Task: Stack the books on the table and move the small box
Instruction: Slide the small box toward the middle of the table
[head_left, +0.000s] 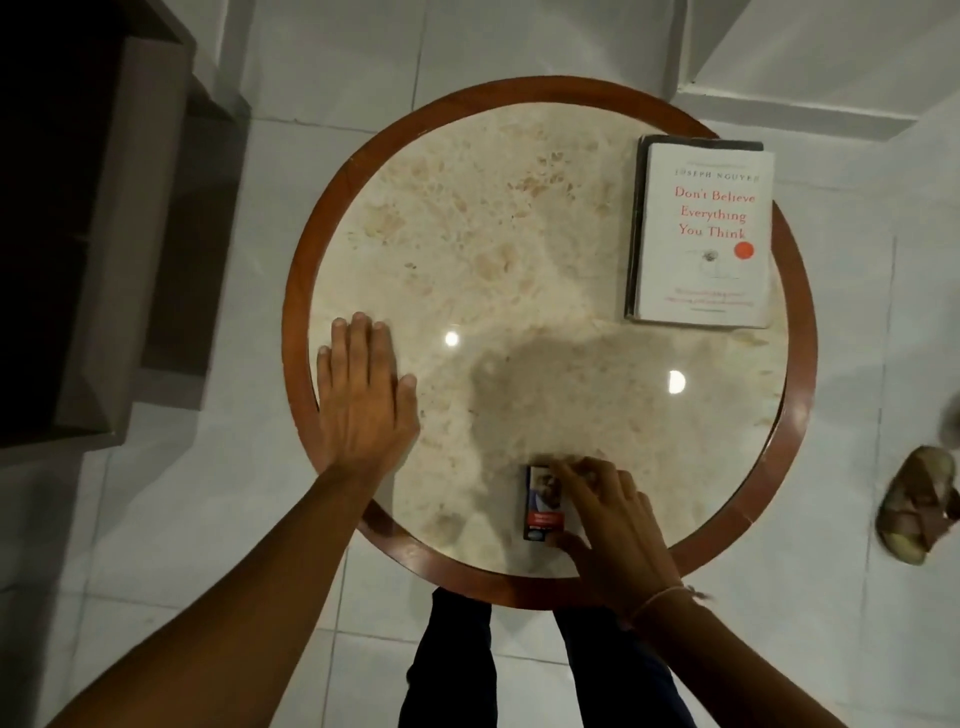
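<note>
Books look stacked; the small box is now in hand.

Head view: on the round marble-topped table with a brown wooden rim (298, 332), a white paperback with red title lettering (704, 234) lies squarely on a dark book (635, 228) at the far right, so stacking appears done. The right hand (618, 525) pinches the small dark box (541, 506) at the near edge, thumb and fingers on it; moving it remains. The left hand (363, 395) rests flat, holding nothing.

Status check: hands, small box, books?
Left hand flat on round marble table, empty. Right hand fingers gripping small dark box at near edge. White book stacked on dark book. Path clear.
</note>
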